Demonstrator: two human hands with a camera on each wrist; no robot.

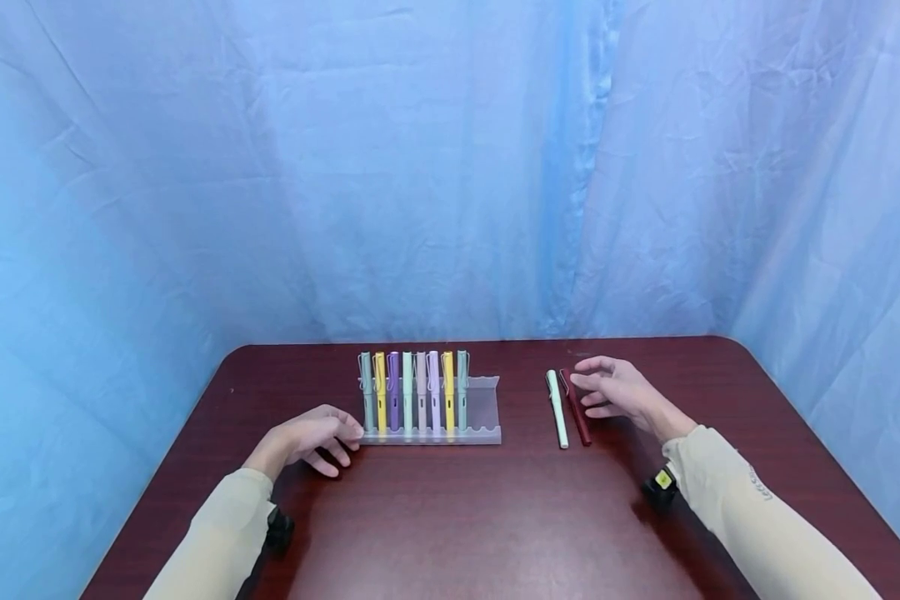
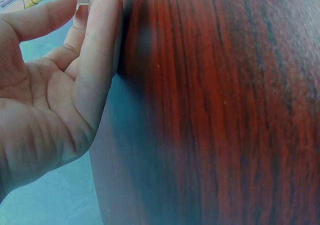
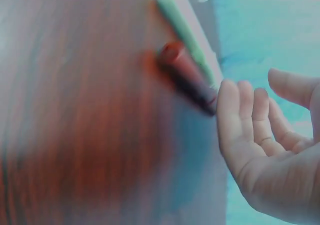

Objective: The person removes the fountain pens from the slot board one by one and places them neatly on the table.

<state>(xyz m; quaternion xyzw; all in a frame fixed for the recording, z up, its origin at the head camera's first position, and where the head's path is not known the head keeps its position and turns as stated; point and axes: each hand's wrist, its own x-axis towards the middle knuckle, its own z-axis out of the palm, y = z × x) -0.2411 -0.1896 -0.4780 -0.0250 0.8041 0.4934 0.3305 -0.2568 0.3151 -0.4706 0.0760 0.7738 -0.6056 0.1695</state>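
A clear pen rack (image 1: 483, 408) stands left of the table's middle. Several capped pens lean upright in it, among them a purple pen (image 1: 394, 392) and a yellow pen (image 1: 380, 392); its right end is bare. My left hand (image 1: 317, 437) is at the rack's front left corner, fingers relaxed and slightly spread, fingertips right at its edge. To the right of the rack lie a mint green pen (image 1: 558, 410) and a dark red pen (image 1: 576, 408), side by side. Just right of the red pen hovers my right hand (image 1: 621, 390), its fingers loosely bent with nothing between them.
The dark red wood-grain table (image 1: 450, 517) has rounded far corners. Pale blue curtains (image 1: 420, 167) hang close behind it and on both sides. A small black wrist camera (image 1: 660, 487) sits under the right sleeve, another camera (image 1: 278, 529) under the left.
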